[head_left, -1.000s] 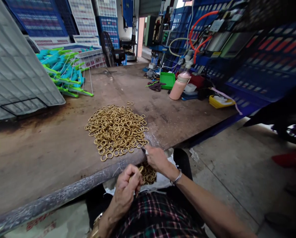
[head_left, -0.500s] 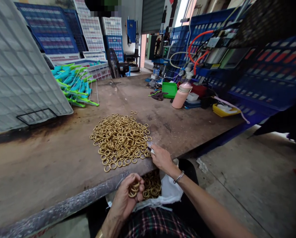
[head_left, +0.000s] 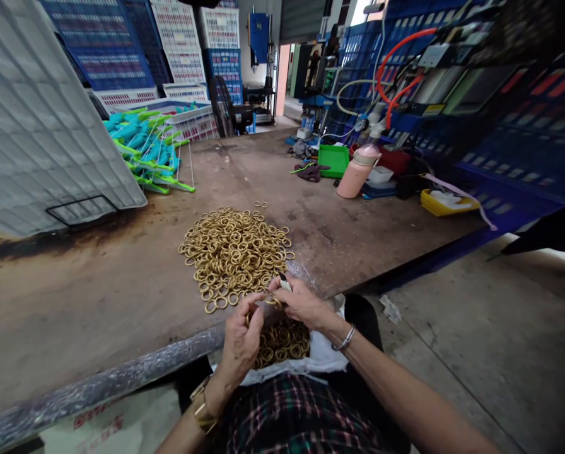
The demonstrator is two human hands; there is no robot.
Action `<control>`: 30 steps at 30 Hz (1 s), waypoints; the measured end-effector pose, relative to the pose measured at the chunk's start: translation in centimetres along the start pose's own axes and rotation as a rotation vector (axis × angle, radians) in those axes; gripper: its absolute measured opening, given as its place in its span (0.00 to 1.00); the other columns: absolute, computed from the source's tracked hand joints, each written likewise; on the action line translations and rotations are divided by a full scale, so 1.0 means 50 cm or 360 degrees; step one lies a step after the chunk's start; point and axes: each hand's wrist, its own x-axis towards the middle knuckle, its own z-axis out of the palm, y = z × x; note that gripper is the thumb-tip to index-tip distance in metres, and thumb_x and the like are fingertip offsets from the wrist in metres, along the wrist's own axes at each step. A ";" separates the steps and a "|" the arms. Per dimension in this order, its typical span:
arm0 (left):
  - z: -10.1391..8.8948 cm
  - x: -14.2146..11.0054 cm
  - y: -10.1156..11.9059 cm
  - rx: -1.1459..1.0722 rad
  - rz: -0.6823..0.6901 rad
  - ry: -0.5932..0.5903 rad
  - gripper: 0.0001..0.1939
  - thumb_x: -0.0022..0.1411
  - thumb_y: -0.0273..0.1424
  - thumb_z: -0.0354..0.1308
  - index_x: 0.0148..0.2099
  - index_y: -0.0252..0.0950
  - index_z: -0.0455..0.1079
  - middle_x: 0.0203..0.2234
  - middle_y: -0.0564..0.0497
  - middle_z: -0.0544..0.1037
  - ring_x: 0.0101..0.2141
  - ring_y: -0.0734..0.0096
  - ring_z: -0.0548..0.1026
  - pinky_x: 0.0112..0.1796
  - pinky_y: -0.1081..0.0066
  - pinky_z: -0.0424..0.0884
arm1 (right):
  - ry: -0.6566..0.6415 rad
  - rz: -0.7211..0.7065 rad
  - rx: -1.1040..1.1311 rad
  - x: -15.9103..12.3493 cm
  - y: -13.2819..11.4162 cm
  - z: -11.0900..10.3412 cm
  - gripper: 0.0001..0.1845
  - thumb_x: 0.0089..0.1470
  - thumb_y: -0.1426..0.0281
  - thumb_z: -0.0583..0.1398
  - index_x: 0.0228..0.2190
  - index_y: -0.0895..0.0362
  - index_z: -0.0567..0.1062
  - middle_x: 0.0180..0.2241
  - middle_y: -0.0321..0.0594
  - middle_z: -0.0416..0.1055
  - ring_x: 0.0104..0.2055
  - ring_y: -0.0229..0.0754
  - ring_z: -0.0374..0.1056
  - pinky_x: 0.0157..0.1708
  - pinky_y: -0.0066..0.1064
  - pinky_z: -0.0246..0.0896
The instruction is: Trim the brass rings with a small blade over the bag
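A heap of brass rings (head_left: 236,251) lies on the worn brown table (head_left: 98,296) near its front edge. More brass rings fill a white bag (head_left: 327,356) on my lap, below that edge. My left hand (head_left: 241,335) is raised at the table edge, its fingers pinched on a brass ring. My right hand (head_left: 299,301) meets it there, closed on a small dark-tipped tool that touches the same ring. Both hands hover over the bag, just in front of the heap.
A white plastic crate (head_left: 36,132) leans at the left. Teal and green plastic parts (head_left: 145,148) lie behind it. A pink bottle (head_left: 358,171), a green tray (head_left: 333,161) and a yellow tray (head_left: 441,203) stand at the right. Blue crates line the right side.
My left hand rose from the bag with a ring up to the table edge. My right hand drew back from the heap and met it.
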 end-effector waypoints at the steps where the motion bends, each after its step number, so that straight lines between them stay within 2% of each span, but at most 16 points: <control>1: -0.001 0.002 0.001 0.0031 0.0079 -0.0008 0.12 0.51 0.32 0.58 0.40 0.37 0.72 0.28 0.52 0.74 0.29 0.72 0.70 0.33 0.73 0.66 | -0.0043 0.0048 0.0068 0.000 0.001 0.005 0.04 0.44 0.69 0.52 0.27 0.55 0.63 0.16 0.24 0.51 0.13 0.27 0.42 0.12 0.21 0.37; 4: -0.002 0.006 0.001 0.0069 0.0196 -0.0020 0.09 0.51 0.32 0.57 0.37 0.37 0.73 0.32 0.49 0.76 0.34 0.67 0.71 0.38 0.71 0.65 | -0.0088 0.0112 0.0161 0.004 0.005 0.016 0.05 0.44 0.68 0.53 0.27 0.55 0.63 0.15 0.22 0.49 0.12 0.26 0.40 0.10 0.20 0.35; 9: -0.002 0.015 -0.008 0.0109 0.0174 -0.0046 0.08 0.53 0.34 0.55 0.35 0.37 0.72 0.26 0.52 0.74 0.28 0.70 0.69 0.33 0.73 0.64 | -0.0046 0.0098 0.0128 0.016 0.015 0.023 0.08 0.48 0.64 0.52 0.26 0.55 0.63 0.14 0.22 0.48 0.11 0.27 0.40 0.10 0.20 0.36; 11: -0.002 0.018 -0.011 0.0113 0.0124 -0.0055 0.08 0.55 0.35 0.53 0.33 0.37 0.70 0.22 0.54 0.71 0.25 0.72 0.68 0.30 0.74 0.63 | 0.0017 0.0008 -0.0021 0.018 0.017 0.022 0.12 0.51 0.60 0.51 0.24 0.56 0.62 0.14 0.24 0.50 0.13 0.28 0.43 0.12 0.21 0.39; 13: -0.001 0.022 -0.012 0.0110 0.0074 -0.0048 0.09 0.56 0.35 0.52 0.31 0.37 0.69 0.18 0.55 0.67 0.23 0.73 0.66 0.28 0.75 0.62 | 0.0065 -0.0174 -0.0228 0.019 0.016 0.021 0.15 0.52 0.59 0.51 0.22 0.57 0.63 0.16 0.27 0.55 0.17 0.29 0.49 0.17 0.21 0.44; 15: 0.000 0.025 -0.011 0.0142 0.0069 -0.0043 0.09 0.56 0.36 0.51 0.31 0.37 0.68 0.17 0.56 0.65 0.23 0.73 0.65 0.27 0.75 0.61 | 0.0093 -0.0354 -0.0423 0.019 0.012 0.020 0.15 0.52 0.61 0.52 0.21 0.58 0.63 0.19 0.29 0.57 0.22 0.30 0.51 0.21 0.22 0.47; 17: 0.000 0.028 -0.009 0.0194 0.0092 -0.0038 0.09 0.56 0.36 0.52 0.30 0.37 0.69 0.17 0.56 0.65 0.22 0.73 0.64 0.26 0.75 0.61 | 0.0117 -0.0418 -0.0550 0.021 0.008 0.021 0.13 0.50 0.63 0.53 0.20 0.58 0.63 0.19 0.29 0.56 0.23 0.30 0.50 0.22 0.22 0.47; 20: -0.002 0.030 -0.007 0.0199 0.0076 -0.0038 0.09 0.55 0.36 0.53 0.29 0.36 0.69 0.16 0.56 0.64 0.21 0.74 0.62 0.24 0.76 0.59 | 0.0091 -0.0357 -0.0547 0.028 0.006 0.019 0.13 0.51 0.64 0.52 0.19 0.58 0.62 0.18 0.28 0.54 0.22 0.31 0.50 0.22 0.22 0.46; 23: -0.004 0.032 -0.008 0.0099 -0.0046 -0.0042 0.10 0.55 0.38 0.53 0.29 0.36 0.67 0.16 0.58 0.63 0.18 0.77 0.60 0.21 0.77 0.57 | 0.0084 -0.0275 -0.0486 0.038 0.015 0.012 0.12 0.51 0.67 0.50 0.20 0.58 0.64 0.19 0.30 0.59 0.22 0.31 0.53 0.22 0.22 0.49; 27: -0.005 0.033 -0.010 -0.0065 -0.0252 -0.0038 0.13 0.55 0.42 0.53 0.31 0.36 0.64 0.17 0.59 0.63 0.16 0.81 0.58 0.18 0.79 0.55 | 0.0333 -0.0394 -0.0746 0.046 0.024 0.003 0.09 0.51 0.68 0.50 0.27 0.58 0.69 0.23 0.34 0.66 0.27 0.35 0.60 0.28 0.25 0.54; 30: -0.003 0.035 -0.012 -0.0113 -0.0280 -0.0032 0.14 0.54 0.43 0.53 0.31 0.36 0.63 0.17 0.59 0.64 0.15 0.82 0.58 0.17 0.80 0.55 | 0.0499 -0.0544 -0.0846 0.039 0.013 0.006 0.11 0.52 0.67 0.51 0.34 0.58 0.70 0.29 0.37 0.69 0.31 0.37 0.62 0.33 0.27 0.55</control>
